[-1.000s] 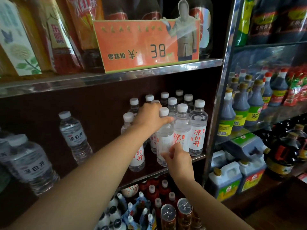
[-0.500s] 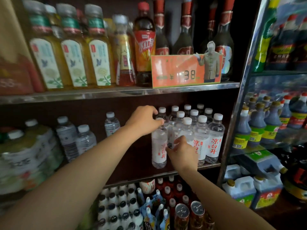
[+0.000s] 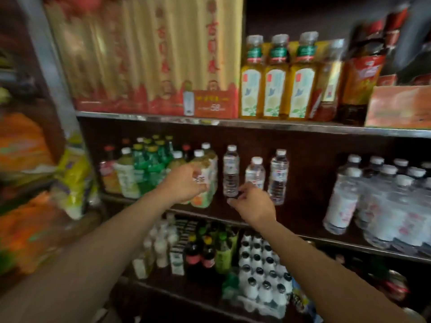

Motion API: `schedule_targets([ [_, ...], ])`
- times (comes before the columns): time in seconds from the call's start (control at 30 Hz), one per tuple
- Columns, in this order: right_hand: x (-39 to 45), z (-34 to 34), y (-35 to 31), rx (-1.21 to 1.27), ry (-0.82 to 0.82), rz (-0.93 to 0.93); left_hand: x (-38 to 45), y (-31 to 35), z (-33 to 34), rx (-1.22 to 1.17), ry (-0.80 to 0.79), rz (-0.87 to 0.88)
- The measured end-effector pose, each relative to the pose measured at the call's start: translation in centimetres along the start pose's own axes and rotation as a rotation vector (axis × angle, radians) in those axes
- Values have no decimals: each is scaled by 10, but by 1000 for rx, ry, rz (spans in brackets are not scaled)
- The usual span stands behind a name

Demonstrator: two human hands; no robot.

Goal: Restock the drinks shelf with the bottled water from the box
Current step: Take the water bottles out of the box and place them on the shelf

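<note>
Head view: both hands reaching toward the middle shelf [image 3: 256,125], neither carrying anything.

Left hand [image 3: 186,183] curling loosely in front of a wrapped tea pack [image 3: 205,176], grip unclear through blur; right hand [image 3: 253,201] half-closing just below the left-most loose water bottle [image 3: 231,171], contact uncertain. Standing well apart to the right, the stocked water bottles [image 3: 373,201]. Likely handling light but slick, thin-walled plastic; gripping mid-body around the label, gently, avoiding crushing.

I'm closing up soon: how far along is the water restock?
A block of water bottles already stands at the shelf's right. Three loose bottles stand mid-shelf; the right hand reaches at their bases, the left hand by a drinks pack. No box in view, so what's left is unclear.
</note>
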State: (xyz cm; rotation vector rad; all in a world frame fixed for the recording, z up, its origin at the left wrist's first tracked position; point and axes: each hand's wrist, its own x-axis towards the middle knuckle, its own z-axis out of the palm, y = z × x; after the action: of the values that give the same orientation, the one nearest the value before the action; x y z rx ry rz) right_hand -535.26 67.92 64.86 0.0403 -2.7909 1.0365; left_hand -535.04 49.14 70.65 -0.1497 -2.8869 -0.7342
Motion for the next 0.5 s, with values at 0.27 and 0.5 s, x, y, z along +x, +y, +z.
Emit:
schedule_targets([
  [0.27,-55,143,-154,5,-359,-286,-138,-179,-97,90,107,-336],
  [0.5,-150,269,-252,36,-567,-432,-275,-300,-120,79,157,-637],
])
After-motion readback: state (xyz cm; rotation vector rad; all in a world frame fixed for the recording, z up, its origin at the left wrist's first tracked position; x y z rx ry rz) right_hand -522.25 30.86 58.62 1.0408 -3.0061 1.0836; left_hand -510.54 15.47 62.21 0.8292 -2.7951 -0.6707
